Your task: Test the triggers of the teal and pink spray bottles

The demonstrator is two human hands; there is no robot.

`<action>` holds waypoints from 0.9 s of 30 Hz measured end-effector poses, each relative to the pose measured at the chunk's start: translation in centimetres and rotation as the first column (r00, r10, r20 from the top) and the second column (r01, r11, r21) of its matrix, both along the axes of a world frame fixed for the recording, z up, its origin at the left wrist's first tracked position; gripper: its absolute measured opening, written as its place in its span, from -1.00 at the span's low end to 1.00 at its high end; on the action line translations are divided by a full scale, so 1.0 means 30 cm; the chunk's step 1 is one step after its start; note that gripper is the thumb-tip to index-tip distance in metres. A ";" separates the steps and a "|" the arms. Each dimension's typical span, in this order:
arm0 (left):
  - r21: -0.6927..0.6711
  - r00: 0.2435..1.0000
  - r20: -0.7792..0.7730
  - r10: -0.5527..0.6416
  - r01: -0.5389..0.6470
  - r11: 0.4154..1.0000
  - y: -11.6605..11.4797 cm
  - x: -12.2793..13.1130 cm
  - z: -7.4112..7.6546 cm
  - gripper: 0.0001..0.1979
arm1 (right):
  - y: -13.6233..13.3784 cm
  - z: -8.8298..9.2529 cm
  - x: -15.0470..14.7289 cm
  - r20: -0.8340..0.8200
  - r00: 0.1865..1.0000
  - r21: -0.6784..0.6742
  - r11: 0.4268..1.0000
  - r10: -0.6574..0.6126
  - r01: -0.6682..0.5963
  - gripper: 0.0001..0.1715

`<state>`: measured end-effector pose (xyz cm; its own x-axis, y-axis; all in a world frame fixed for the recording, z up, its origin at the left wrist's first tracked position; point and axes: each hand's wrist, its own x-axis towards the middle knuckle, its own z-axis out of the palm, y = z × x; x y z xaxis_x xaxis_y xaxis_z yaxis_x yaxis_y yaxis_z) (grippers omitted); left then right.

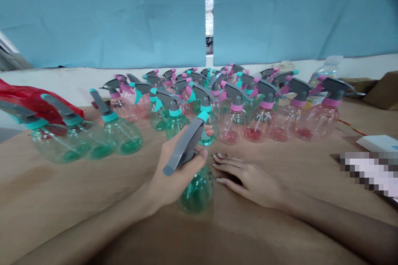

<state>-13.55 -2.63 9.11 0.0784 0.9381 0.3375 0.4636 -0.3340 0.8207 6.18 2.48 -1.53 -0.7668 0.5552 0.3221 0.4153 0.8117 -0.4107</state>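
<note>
In the middle of the table, my left hand point(177, 165) is wrapped round the neck of a green spray bottle point(196, 192). The bottle's grey trigger head with a turquoise nozzle tip sticks up above my fingers, and its clear green body shows below them. My right hand point(239, 176) lies on the table just right of that bottle, fingers extended and holding nothing. Past my hands stand green spray bottles point(176, 123) and pink spray bottles point(231, 126) in a crowded group. My fingers hide part of the held bottle's collar.
Several green spray bottles point(126, 136) stand at the left, by a red plastic bag point(40, 101). Far right are a clear plastic bottle point(329, 68), a cardboard box point(384, 91), a white box point(377, 144) and a blurred-out flat object point(371, 174). A blue curtain point(93, 16) hangs behind the wooden table point(77, 207).
</note>
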 end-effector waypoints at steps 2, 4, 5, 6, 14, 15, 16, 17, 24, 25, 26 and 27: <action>-0.006 1.000 0.004 -0.004 0.004 1.000 0.000 -0.003 -0.005 -0.67 | -0.001 0.001 -0.001 0.008 1.000 0.000 1.000 0.001 -0.001 -0.53; -0.004 1.000 0.001 -0.004 0.004 1.000 0.001 -0.004 -0.010 -0.66 | -0.001 0.002 -0.001 0.000 1.000 -0.002 1.000 0.000 0.000 -0.53; -0.002 1.000 -0.004 -0.002 0.002 1.000 0.002 -0.004 -0.011 -0.66 | -0.001 0.002 -0.001 -0.006 1.000 -0.003 1.000 0.002 -0.002 -0.53; -0.001 1.000 -0.009 0.000 0.000 1.000 0.002 -0.004 -0.011 -0.66 | 0.000 0.002 0.000 -0.011 1.000 -0.005 1.000 0.003 -0.003 -0.54; -0.006 1.000 -0.027 0.002 -0.002 1.000 0.001 -0.005 -0.008 -0.68 | 0.001 0.000 0.001 0.003 1.000 0.006 1.000 0.005 -0.005 -0.53; -0.010 1.000 -0.029 0.004 -0.004 1.000 0.000 -0.005 -0.008 -0.67 | 0.001 0.000 0.001 0.007 1.000 0.008 1.000 0.003 -0.003 -0.53; -0.009 0.999 -0.031 0.007 -0.007 1.000 -0.002 -0.005 -0.008 -0.68 | 0.000 0.000 0.001 0.010 1.000 0.010 1.000 0.002 -0.002 -0.53; -0.007 0.999 -0.037 0.012 -0.012 1.000 -0.004 -0.005 -0.008 -0.68 | 0.000 0.000 0.001 0.011 1.000 0.010 1.000 0.000 0.000 -0.52; 0.015 1.000 -0.017 -0.003 0.003 1.000 -0.005 -0.006 0.000 -0.69 | 0.000 0.005 0.001 0.036 0.999 0.008 1.000 -0.010 0.009 -0.52; 0.005 1.000 -0.015 -0.008 0.008 1.000 -0.005 -0.008 0.001 -0.69 | 0.000 0.006 0.001 0.042 0.999 0.010 1.000 -0.012 0.011 -0.52; -0.002 1.000 -0.017 -0.011 0.011 1.000 -0.004 -0.009 0.002 -0.70 | 0.000 0.006 0.001 0.047 0.999 0.011 1.000 -0.012 0.011 -0.52; -0.001 1.000 -0.023 -0.012 0.012 1.000 -0.004 -0.011 0.002 -0.72 | 0.000 0.005 0.001 0.050 0.999 0.012 1.000 -0.010 0.009 -0.52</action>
<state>-13.88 -2.76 9.18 0.0976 0.9374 0.3344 0.4781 -0.3388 0.8103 6.21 2.49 -1.37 -0.7768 0.5590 0.2901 0.4427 0.8123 -0.3797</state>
